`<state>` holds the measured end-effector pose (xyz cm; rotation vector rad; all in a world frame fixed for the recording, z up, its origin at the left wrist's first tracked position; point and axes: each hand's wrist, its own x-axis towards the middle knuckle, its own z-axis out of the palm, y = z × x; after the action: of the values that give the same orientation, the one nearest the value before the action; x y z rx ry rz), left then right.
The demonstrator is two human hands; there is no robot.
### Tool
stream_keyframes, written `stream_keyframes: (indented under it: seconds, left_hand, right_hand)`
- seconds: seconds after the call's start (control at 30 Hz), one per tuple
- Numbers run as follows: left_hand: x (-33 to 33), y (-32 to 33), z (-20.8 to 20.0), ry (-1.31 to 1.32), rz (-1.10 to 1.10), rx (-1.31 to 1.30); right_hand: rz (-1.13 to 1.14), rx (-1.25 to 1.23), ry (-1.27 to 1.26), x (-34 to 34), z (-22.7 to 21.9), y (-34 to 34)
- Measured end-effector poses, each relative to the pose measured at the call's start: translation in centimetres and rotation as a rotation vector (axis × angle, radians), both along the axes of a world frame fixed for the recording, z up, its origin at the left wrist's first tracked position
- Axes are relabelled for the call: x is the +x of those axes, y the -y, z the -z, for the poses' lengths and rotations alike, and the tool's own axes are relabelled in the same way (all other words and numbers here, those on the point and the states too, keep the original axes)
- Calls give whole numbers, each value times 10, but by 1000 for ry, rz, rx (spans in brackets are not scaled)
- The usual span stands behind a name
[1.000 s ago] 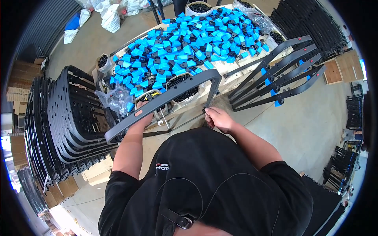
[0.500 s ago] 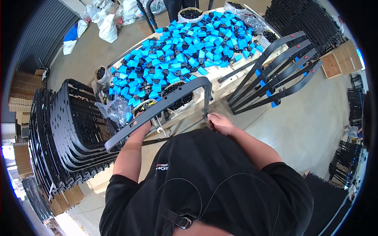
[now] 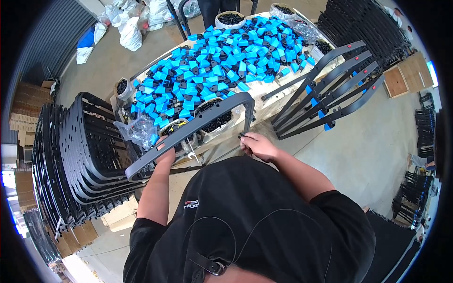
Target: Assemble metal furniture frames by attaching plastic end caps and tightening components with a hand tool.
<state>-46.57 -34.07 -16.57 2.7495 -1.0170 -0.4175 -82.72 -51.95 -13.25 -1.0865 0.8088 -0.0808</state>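
Observation:
A dark grey bent-tube frame (image 3: pixel 188 130) slants across in front of me, its bend at the upper right. My left hand (image 3: pixel 165 154) is under the frame's long bar, beside a white bag of small black parts (image 3: pixel 175 128); the bar hides most of its fingers. Close to the lower end of the frame's short leg, my right hand (image 3: pixel 259 145) pinches a small black part (image 3: pixel 243 135). Whether this part touches the leg cannot be made out. A silver wrench-like tool (image 3: pixel 191 154) hangs between my hands, below the bag.
Blue and black plastic pieces (image 3: pixel 212 70) cover the table ahead. Bags of black parts, such as a white bag (image 3: pixel 230 20), stand around its edge. Stacked black frames (image 3: pixel 89 151) are on the left. Several curved tubes (image 3: pixel 325 92) lean at the table's right. Someone's dark trousers (image 3: pixel 214 12) show beyond.
My right hand has shifted slightly left, and its fingers have turned around the small black part. My left hand has moved slightly up and left under the bar. The frame has hardly moved.

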Motion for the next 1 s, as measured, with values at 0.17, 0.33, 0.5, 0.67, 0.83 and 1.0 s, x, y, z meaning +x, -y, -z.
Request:
stream_keyframes:
  seconds: [0.17, 0.33, 0.5, 0.67, 0.83, 1.0]
  left_hand:
    - [8, -16, 23, -107, -128, -109]
    - [-6, 10, -5, -110, 32, 267]
    - [-4, 17, -12, -160, 128, 260]
    - [-1, 12, 4, -145, 94, 211]
    - [11, 2, 23, -166, 54, 200]
    - [-8, 7, -9, -106, -79, 179]
  right_hand:
    - [-59, 1, -10, 14, -10, 0]
    - [-13, 15, -47, 16, -9, -7]
    - [-48, 28, -69, 5, 0, -9]
    - [0, -17, -69, -4, 6, -11]
    - [23, 10, -38, -9, -4, -9]
    - [6, -33, 30, -14, -3, -4]
